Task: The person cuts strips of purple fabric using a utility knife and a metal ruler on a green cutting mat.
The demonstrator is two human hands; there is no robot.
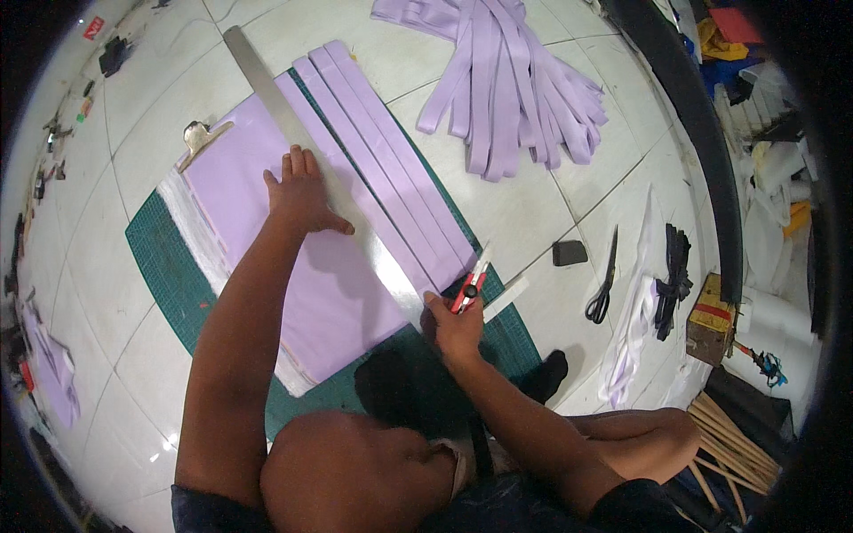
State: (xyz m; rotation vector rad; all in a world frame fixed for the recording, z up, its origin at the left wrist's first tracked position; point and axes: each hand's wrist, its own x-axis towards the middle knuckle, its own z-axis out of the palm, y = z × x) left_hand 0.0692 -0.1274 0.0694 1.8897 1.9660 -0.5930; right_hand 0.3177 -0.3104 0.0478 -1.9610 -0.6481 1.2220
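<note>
1. A green cutting mat (164, 258) lies on the tiled floor (98, 258), and the person is sitting right at its near edge.
2. On the mat I see a big sheet of lilac cloth (333, 324), with a white layer (197, 231) peeking out along its left side.
3. A metal clip (206, 142) bites the cloth at the mat's far left side.
4. A long metal ruler (267, 84) crosses the mat at a slant over the cloth, its far end jutting past the mat.
5. The left hand (302, 197) is over the middle of the mat, grip wide: fingers spread, laid flat on the cloth and ruler, thumb stretched across the metal.
6. The right hand (455, 327) is over the mat's near right part, grip closed round a red knife (469, 291). Its thumb is by the ruler's near end. The pale blade points away from the person; whether its tip touches anything, I can't tell.
7. Long lilac strips (400, 169) lie side by side along the mat's right side.
8. Beyond the mat, to its far right, a heap of lilac bands (511, 98) fans out on the floor.
9. Right of the mat sit a small dark block (569, 253), then black-handled scissors (601, 300), then a black bundle (673, 284).
</note>
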